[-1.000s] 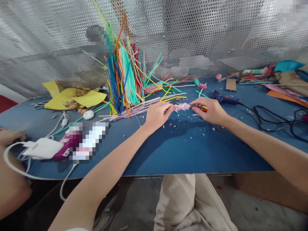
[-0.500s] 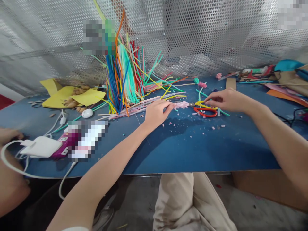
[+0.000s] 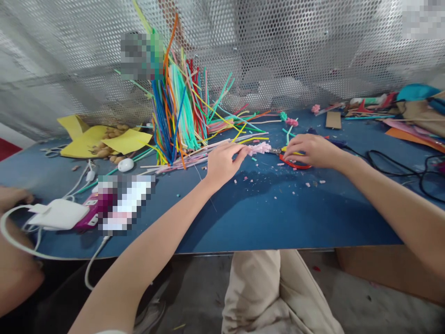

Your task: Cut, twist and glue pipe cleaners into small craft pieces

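Fingers and thumb of my left hand (image 3: 225, 162) pinch the left end of a fluffy light-pink piece (image 3: 260, 148) above the blue table. My right hand (image 3: 306, 150) rests over the handles of scissors (image 3: 295, 163) with red and yellow grips, its fingers curled onto them. The scissor blades point left and touch or lie close to the pink piece's right end. Small pink and green scraps (image 3: 308, 184) are scattered on the table just below. Light-pink stems (image 3: 181, 162) lie to the left, partly behind my left hand.
A tall bunch of coloured stems (image 3: 181, 106) stands at a perforated metal screen (image 3: 278, 51). Yellow sheets (image 3: 86, 139), a white charger (image 3: 60, 213), cables and a blurred phone are left; another person's arm (image 3: 17, 260) is at the far left. A black cable (image 3: 392, 162) lies right.
My right hand has moved left and down onto the scissor handles, its fingers now around them. The pink piece has shifted slightly left and up with my left hand.
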{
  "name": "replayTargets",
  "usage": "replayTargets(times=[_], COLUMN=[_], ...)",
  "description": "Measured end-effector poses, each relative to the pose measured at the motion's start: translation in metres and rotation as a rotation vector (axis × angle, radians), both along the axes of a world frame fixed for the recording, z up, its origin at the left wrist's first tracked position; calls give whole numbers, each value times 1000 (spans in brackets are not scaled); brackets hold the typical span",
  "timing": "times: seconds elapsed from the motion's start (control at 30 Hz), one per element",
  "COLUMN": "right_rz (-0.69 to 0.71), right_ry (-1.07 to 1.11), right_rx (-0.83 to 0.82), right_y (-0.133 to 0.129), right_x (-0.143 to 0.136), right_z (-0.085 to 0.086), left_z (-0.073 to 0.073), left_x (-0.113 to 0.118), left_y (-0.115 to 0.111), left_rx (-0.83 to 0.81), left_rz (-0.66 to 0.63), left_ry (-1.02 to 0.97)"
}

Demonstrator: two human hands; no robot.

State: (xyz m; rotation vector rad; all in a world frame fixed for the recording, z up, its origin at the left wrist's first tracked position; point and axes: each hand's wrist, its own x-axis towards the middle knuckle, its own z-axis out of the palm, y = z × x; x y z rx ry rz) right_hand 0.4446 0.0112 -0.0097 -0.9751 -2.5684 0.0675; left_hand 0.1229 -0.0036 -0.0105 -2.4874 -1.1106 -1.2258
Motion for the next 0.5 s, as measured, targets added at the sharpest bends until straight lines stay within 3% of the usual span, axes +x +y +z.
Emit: replayTargets(times=[0.13, 0.2, 0.3, 0.5], right_rz=[-341, -410, -403, -262], right_ry=[379, 582, 717, 604], right_rx=[41, -14, -90, -205], right_y=[-9, -15, -25, -42], right_x=[3, -3, -18, -50], right_z=[8, 12, 15, 12], left_z=[2, 1, -2, -3], left_x=[1, 1, 1, 2], left_y=[-1, -1, 0, -2], left_rx=[2, 6, 11, 5], left_rz=[10, 8, 2, -17], left_ry=[-6, -13, -25, -21])
